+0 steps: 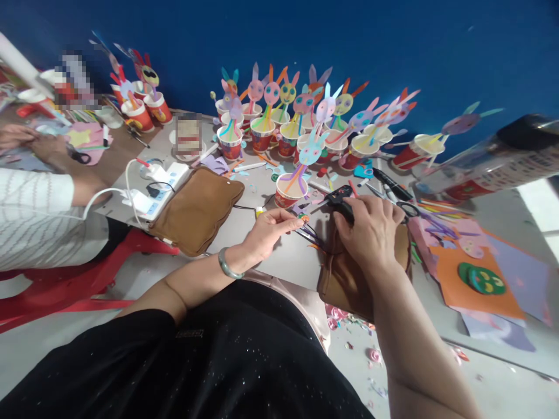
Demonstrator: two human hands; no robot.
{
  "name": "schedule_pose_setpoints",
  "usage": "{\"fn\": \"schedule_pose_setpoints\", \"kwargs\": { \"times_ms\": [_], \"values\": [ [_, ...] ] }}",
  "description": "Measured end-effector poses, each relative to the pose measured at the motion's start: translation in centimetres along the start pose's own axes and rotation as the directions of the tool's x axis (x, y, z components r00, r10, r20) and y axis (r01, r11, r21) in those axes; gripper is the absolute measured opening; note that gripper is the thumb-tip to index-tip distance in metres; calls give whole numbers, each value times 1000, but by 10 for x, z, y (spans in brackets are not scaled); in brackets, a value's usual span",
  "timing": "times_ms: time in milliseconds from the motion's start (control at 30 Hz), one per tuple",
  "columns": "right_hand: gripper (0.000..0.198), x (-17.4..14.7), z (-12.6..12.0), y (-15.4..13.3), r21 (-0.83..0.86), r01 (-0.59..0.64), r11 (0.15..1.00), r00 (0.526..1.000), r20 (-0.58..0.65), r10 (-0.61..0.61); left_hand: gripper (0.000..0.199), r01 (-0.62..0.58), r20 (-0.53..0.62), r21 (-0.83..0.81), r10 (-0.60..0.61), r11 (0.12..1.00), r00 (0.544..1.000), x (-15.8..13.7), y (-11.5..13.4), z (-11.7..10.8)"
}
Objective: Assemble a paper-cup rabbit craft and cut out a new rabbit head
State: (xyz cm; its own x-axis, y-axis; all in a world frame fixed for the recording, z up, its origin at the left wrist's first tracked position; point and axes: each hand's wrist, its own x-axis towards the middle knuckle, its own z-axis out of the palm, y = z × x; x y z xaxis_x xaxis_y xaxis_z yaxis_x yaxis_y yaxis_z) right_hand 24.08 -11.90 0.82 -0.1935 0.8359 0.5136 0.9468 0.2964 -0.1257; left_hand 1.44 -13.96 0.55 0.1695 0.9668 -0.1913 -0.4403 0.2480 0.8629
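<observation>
My left hand (271, 231) is in front of me, with thumb and fingertips pinched on a small orange and green paper piece (303, 219). My right hand (371, 227) curls over the handle of a black glue gun (341, 201), whose nozzle points left. Part of the handle is hidden under the fingers. Beneath that hand lies a brown cushion (349, 282). Just beyond my left hand stands a red paper cup (286, 196) bearing a pale blue paper rabbit head (311, 152) on a purple strip body.
Several cups with paper animals (262, 131) line the blue wall. On the left are another brown cushion (198, 209), a power strip (168, 189) and a co-worker's arm (85, 183). Orange paper (458, 279), scissors (408, 210) and a large clear bottle (480, 169) are on the right.
</observation>
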Motion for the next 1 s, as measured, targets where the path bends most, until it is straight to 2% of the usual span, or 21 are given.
{"fn": "schedule_pose_setpoints", "kwargs": {
  "times_ms": [100, 233, 433, 600, 700, 800, 867, 933, 1000],
  "values": [
    [12, -14, -18, -26, 171, 133, 976, 990, -59, -124, 42, 72, 35, -58, -70, 996, 997, -2, 2, 3],
    [12, -28, -19, -41, 198, 194, 961, 981, -21, -194, 43, 163, 84, -101, -155, 981, 984, -4, 3, 6],
    [13, -26, -13, -39, 162, 214, 963, 972, -137, -193, 41, 277, 170, -158, -250, 948, 953, -5, 3, 2],
    [17, -22, -16, -43, 241, 168, 956, 983, -120, -142, 41, 325, 320, -115, -275, 939, 907, -3, 2, -3],
    [14, -23, -18, -43, 283, 196, 939, 975, -163, -154, 38, 339, 383, -76, -286, 938, 878, -1, 0, -5],
    [13, -24, -21, -42, 289, 260, 921, 956, -210, -204, 33, 446, 400, -130, -365, 885, 841, -2, -1, -5],
    [12, -23, -23, -43, 298, 272, 915, 955, -200, -218, 31, 508, 400, -161, -415, 846, 817, -3, 0, -5],
    [10, -22, -25, -47, 331, 254, 909, 962, -187, -201, 30, 532, 394, -176, -436, 828, 809, -6, 2, -3],
    [9, -21, -25, -52, 411, 196, 890, 974, -190, -126, 30, 528, 377, -193, -435, 827, 818, -8, 5, -2]
  ]
}}
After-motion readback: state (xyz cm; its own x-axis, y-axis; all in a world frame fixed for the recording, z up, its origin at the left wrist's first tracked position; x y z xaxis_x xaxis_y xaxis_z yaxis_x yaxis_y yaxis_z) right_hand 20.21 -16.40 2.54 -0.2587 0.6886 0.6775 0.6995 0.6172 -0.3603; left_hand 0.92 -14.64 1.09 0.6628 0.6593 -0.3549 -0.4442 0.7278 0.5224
